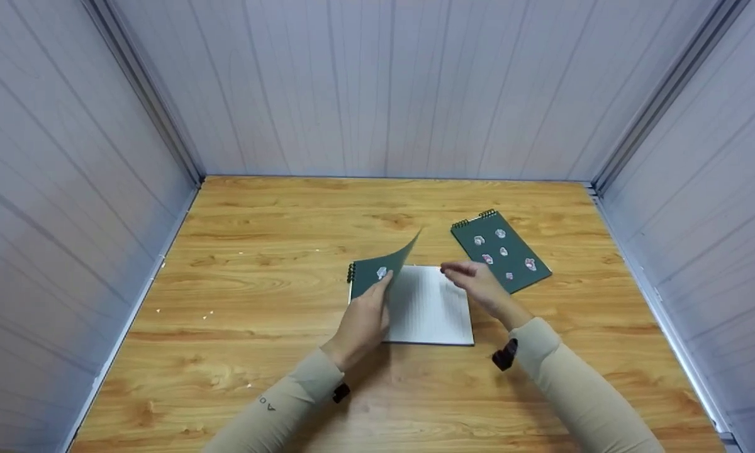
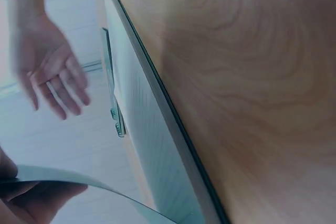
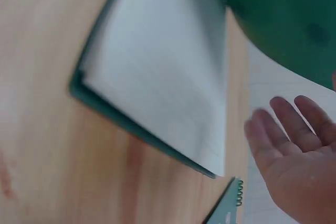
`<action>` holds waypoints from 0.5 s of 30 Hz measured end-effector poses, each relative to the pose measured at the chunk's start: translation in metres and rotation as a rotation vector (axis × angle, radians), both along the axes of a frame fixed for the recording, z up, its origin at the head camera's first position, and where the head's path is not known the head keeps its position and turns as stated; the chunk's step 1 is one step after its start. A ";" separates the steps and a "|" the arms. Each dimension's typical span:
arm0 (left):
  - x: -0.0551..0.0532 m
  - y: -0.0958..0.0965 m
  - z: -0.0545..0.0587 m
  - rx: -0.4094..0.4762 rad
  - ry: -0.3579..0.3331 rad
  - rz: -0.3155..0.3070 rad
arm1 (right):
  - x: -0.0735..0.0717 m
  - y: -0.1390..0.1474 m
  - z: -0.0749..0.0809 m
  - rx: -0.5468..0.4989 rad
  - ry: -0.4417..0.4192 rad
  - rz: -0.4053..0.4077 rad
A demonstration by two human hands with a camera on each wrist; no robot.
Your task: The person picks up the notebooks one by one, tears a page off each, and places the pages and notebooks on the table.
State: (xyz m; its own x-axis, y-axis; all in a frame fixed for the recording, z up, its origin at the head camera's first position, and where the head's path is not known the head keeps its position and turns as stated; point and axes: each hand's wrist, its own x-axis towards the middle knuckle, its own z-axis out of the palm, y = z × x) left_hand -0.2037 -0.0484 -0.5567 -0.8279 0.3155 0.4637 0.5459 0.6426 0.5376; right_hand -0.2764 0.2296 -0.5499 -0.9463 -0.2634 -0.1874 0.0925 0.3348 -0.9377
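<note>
A spiral notebook lies on the table, its green cover (image 1: 374, 267) lifted from the right side and bent, baring a white lined page (image 1: 425, 308). My left hand (image 1: 365, 314) pinches the raised cover between thumb and fingers; in the left wrist view the cover's thin edge (image 2: 100, 183) runs out from those fingers. Over the page's upper right corner hovers my right hand (image 1: 478, 286), fingers loosely extended and holding nothing. The right wrist view shows its palm (image 3: 304, 177) apart from the page and the cover.
A second green spiral notebook (image 1: 503, 251) with flower stickers lies at an angle behind the right hand. White panel walls (image 1: 384, 88) enclose the wooden table (image 1: 258, 220) at the back and both sides. Small white scraps (image 1: 207, 314) lie on the left part.
</note>
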 end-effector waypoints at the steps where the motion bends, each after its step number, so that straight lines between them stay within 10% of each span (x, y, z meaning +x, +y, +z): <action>1: 0.000 -0.003 0.000 0.052 0.000 0.001 | 0.001 -0.003 -0.004 0.076 0.029 0.030; 15: 0.006 -0.045 0.012 0.470 -0.137 0.058 | 0.015 -0.024 -0.026 0.603 0.118 0.345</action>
